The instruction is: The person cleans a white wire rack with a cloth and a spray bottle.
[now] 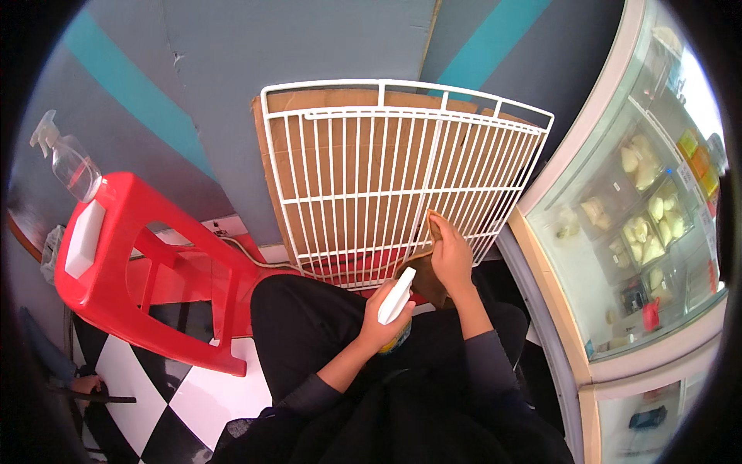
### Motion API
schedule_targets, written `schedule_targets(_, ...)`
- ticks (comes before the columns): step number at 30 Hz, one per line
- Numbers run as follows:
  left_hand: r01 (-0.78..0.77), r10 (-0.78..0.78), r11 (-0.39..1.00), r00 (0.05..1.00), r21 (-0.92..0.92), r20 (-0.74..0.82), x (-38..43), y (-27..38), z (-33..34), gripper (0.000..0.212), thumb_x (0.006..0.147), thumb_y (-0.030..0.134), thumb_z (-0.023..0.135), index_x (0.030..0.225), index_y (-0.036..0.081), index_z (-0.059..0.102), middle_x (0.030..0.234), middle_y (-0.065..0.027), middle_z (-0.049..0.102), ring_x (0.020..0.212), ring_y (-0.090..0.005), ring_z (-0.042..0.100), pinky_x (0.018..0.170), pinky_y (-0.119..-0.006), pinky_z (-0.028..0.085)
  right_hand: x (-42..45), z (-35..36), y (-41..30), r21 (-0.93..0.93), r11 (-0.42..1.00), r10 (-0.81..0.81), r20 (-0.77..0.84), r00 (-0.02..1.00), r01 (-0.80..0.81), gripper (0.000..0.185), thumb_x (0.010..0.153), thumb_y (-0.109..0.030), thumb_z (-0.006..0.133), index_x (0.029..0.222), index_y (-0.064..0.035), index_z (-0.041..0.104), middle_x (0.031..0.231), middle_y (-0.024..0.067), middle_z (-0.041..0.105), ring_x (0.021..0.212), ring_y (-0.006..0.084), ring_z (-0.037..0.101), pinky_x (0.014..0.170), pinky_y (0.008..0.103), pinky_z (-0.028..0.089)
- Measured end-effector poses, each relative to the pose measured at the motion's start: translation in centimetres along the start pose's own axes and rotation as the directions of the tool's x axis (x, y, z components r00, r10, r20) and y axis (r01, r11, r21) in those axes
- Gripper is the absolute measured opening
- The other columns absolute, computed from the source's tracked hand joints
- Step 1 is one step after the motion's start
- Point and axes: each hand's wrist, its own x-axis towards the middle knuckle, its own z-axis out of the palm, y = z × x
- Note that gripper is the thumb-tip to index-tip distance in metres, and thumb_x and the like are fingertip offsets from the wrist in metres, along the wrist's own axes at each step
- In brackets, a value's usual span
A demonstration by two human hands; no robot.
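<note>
A white wire shelf rack [426, 190] stands upright in front of me, with a brown cardboard sheet [359, 151] behind it. My left hand [379, 322] is closed around a spray bottle, whose white trigger head [397, 296] points up toward the rack; its lower part is mostly hidden. At the rack's lower middle, my right hand [452, 258] grips a brown cloth [429, 278], which hangs down below the fingers. The fingertips are at the wires; whether they touch them I cannot tell.
On the left, a red plastic stool [124, 191] carries a clear spray bottle [75, 168] and a white block [85, 239]. A glass display case [579, 290] with packed food stands right. A cable [255, 261] runs behind the rack. Another person's foot [87, 384] shows at lower left.
</note>
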Motion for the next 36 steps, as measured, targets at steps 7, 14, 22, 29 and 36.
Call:
schedule_targets(7,-0.131,0.128,0.986,0.991,0.107,0.036,0.0,0.3,-0.4,0.032,0.079,0.008,0.068,0.107,-0.001,0.057,0.089,-0.0104,0.058,0.081,-0.0214,0.059,0.074,-0.031,0.047,1.7,0.7,-0.5,-0.053,0.997,-0.055,-0.127,0.990,0.048,0.017,0.092,-0.019,0.053,0.102,-0.0082,0.063,0.089,0.0116,0.067,0.076,0.0314,0.064,0.064,0.0398,0.051)
schedule_targets(14,-0.144,0.136,0.979,0.989,0.145,0.062,0.3,1.2,-0.6,0.034,0.078,0.008,0.069,0.109,0.000,0.056,0.091,-0.0117,0.057,0.080,-0.0251,0.059,0.073,-0.032,0.048,3.2,1.4,-1.6,-0.258,0.966,-0.051,-0.105,0.993,0.022,0.016,0.090,-0.016,0.056,0.102,-0.0092,0.063,0.091,0.0100,0.068,0.077,0.0299,0.065,0.065,0.0384,0.051)
schedule_targets(22,-0.113,0.098,0.980,0.990,0.162,0.101,0.3,1.8,-0.8,0.033,0.079,0.006,0.066,0.109,-0.003,0.056,0.095,-0.0115,0.058,0.087,-0.0213,0.059,0.079,-0.031,0.046,4.0,2.3,-1.5,-0.207,0.962,0.156,-0.117,0.981,-0.178,0.030,0.091,-0.025,0.057,0.117,-0.0115,0.051,0.081,0.0180,0.066,0.071,0.0356,0.065,0.059,0.0437,0.049)
schedule_targets(29,-0.114,0.098,0.982,0.989,0.150,0.109,0.4,1.8,-0.6,0.033,0.079,0.006,0.066,0.108,-0.003,0.056,0.094,-0.0117,0.057,0.087,-0.0212,0.059,0.079,-0.031,0.046,4.0,2.9,-0.1,-0.020,0.991,0.123,-0.269,0.955,-0.133,0.021,0.086,-0.028,0.064,0.095,-0.0091,0.062,0.075,0.0150,0.066,0.069,0.0358,0.064,0.058,0.0418,0.048)
schedule_targets(36,-0.139,0.126,0.978,0.988,0.154,0.092,0.4,1.3,-0.7,0.036,0.076,0.007,0.070,0.108,0.000,0.056,0.092,-0.0123,0.057,0.081,-0.0258,0.059,0.073,-0.031,0.047,4.5,3.3,-0.1,0.083,0.957,0.291,-0.237,0.927,-0.279,0.022,0.083,-0.028,0.069,0.086,-0.0065,0.063,0.070,0.0163,0.063,0.066,0.0347,0.063,0.056,0.0407,0.046)
